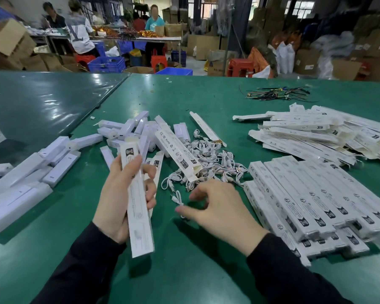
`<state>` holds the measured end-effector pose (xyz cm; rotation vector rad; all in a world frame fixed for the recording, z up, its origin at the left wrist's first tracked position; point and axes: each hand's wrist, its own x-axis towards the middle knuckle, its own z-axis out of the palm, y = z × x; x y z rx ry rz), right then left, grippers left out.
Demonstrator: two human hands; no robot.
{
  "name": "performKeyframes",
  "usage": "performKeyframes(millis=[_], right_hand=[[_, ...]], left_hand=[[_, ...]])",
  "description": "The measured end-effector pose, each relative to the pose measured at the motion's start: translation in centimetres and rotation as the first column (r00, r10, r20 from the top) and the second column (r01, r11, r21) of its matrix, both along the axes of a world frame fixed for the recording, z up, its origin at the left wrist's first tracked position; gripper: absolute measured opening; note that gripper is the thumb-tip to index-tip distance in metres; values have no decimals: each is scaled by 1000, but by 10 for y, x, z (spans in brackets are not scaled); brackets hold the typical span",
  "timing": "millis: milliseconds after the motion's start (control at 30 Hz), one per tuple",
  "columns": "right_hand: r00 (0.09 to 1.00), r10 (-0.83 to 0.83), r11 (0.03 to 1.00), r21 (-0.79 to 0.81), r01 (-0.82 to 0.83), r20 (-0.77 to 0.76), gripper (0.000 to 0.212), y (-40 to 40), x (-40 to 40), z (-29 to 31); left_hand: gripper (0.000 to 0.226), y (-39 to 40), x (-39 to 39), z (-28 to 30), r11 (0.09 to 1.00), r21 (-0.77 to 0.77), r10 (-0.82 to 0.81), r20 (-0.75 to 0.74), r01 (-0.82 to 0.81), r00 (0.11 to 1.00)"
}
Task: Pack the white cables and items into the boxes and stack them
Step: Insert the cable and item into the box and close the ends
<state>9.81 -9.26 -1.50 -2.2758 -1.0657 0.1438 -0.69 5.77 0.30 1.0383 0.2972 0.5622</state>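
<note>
Dark sleeves (92, 264) are reaching in over the near edge of the green desk (206, 102). Left hand (123, 200) is gripping a long white box (138, 207), fingers curled round its upper half and thumb lying along its face; the box is standing tilted, its open end pointing toward the far edge. Right hand (219, 207) is hovering low over the desk just beside it, fingers loosely spread, with thumb and forefinger closing round a single white cable (177, 199) lying on the surface; whether they are actually pinching it I cannot tell.

Just beyond that cable, a tangled heap of white cables (211, 159) is sitting near the middle of the desk, with an open box (178, 150) lying across its left side. Toward the left edge, white bar-shaped items (31, 172) are lying scattered and piled. Near the right edge, filled boxes (316, 202) are lying side by side in stacked rows, and behind them, flat unfilled boxes (316, 132) are spreading in a loose pile. Dark wires (276, 94) are lying toward the far edge.
</note>
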Motion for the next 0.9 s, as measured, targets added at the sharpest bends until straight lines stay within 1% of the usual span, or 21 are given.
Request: performKeyframes(millis=[33,67,100,133,200,233,300,367,400,467,533,600,700,733,900], right_hand=[[999,21,995,-100,-16,42,35,2,-3,-3],[998,37,989,-147,-28,60,33,3,-4,-5],[997,49,989,-144,-41,58,27,4,-3,-5],[998,54,993,-107,-49,44,20,3,-1,-5],[1000,28,999,25,-28,-14,9,2,3,-3],[998,6,993,115,1,-64,8,1,4,0],[971,10,944,324,69,-238,13,1,6,5],[892,115,876,468,116,-436,13,0,7,10],[835,177,857,499,131,-522,12,0,6,12],[698,267,842,513,166,-665,12,1,3,16],[579,313,835,509,211,-753,14,3,0,17],[501,339,838,498,225,-796,16,4,-1,18],[393,371,839,486,246,-841,6,3,1,22],[369,383,839,486,243,-847,4,2,2,23],[265,453,846,504,174,-851,12,1,3,22]], left_hand=[[23,-2,-1,-1,1000,10,-8,-6,9,1000],[26,-2,0,-1,1000,16,-20,-19,20,1000],[28,-4,1,-1,999,23,-29,-35,30,999],[27,-5,2,-1,999,31,-33,-56,34,998],[23,-8,4,-2,998,54,-16,-89,21,996],[23,-9,4,-3,998,65,1,-105,6,994],[26,-10,5,-3,997,69,36,-137,-27,990],[29,-10,6,-3,997,65,44,-155,-34,987],[31,-10,5,-1,998,56,35,-151,-26,988],[33,-9,4,0,999,41,6,-115,-1,993],[35,-8,2,1,999,46,-25,-80,28,997],[31,-9,1,2,997,43,-59,-47,61,997],[37,-10,-1,1,991,71,-118,5,117,993],[37,-11,-1,1,988,89,-129,12,127,992],[43,-14,0,-2,979,140,-150,-19,151,989]])
